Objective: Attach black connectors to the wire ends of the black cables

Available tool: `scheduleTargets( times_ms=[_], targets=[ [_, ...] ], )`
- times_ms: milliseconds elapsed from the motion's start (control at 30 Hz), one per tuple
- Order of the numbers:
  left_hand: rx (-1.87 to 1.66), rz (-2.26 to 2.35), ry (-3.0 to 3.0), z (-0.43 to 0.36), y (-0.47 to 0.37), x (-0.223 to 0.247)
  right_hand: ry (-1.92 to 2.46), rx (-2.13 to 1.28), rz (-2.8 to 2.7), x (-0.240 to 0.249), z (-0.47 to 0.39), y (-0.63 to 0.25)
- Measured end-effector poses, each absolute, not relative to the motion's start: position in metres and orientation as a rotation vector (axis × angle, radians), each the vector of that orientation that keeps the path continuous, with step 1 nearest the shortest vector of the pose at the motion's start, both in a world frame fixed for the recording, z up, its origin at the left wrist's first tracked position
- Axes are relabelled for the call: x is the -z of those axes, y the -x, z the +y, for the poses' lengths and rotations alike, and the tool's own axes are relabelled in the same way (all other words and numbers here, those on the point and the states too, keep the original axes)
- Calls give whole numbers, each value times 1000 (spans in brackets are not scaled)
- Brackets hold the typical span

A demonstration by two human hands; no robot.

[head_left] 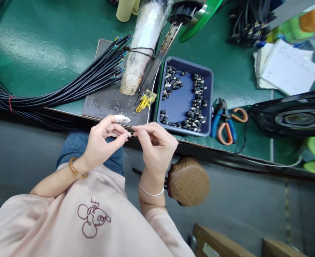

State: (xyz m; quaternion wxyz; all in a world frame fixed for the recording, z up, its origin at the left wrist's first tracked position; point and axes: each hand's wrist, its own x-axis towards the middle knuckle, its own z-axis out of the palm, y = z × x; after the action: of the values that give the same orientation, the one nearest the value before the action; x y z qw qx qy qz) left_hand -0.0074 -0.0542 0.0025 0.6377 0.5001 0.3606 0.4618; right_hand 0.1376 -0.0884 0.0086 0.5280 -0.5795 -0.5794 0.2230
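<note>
My left hand [105, 139] is held just off the table's front edge, thumb and fingers pinched together around something tiny and whitish that is too small to name. White tape or cloth [123, 118] wraps its index fingertip. Facing it, my right hand [157, 144] is also closed in a pinch, its fingertips almost meeting the left ones; what they grip, if anything, is hidden. Beyond the hands lies a dark board [106, 105] sprinkled with white bits. On it rest small yellow pieces [144, 102] and the stripped ends of a black cable bundle [88, 80].
A blue-grey tray [211, 96] of small black connectors stands right of the board. Pliers [224, 123] with orange and blue handles lie beside it. A plastic-wrapped roll [144, 39] and a metal arm [163, 53] rise behind. A stool [189, 182] sits below the edge.
</note>
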Motion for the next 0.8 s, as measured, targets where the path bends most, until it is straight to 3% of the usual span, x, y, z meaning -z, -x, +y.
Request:
scheduleTargets(
  times_ms=[367,567,800],
  targets=[
    [-1069,823,-1200,-64,7,2,1320,-219,-1647,3,-88,-131],
    [-1153,850,-1090,-53,18,-4,1251,-123,-1343,-3,-92,-137],
    [-1243,1071,-1438,-22,43,2,1399,-382,-1318,-7,-91,-143]
  ],
)
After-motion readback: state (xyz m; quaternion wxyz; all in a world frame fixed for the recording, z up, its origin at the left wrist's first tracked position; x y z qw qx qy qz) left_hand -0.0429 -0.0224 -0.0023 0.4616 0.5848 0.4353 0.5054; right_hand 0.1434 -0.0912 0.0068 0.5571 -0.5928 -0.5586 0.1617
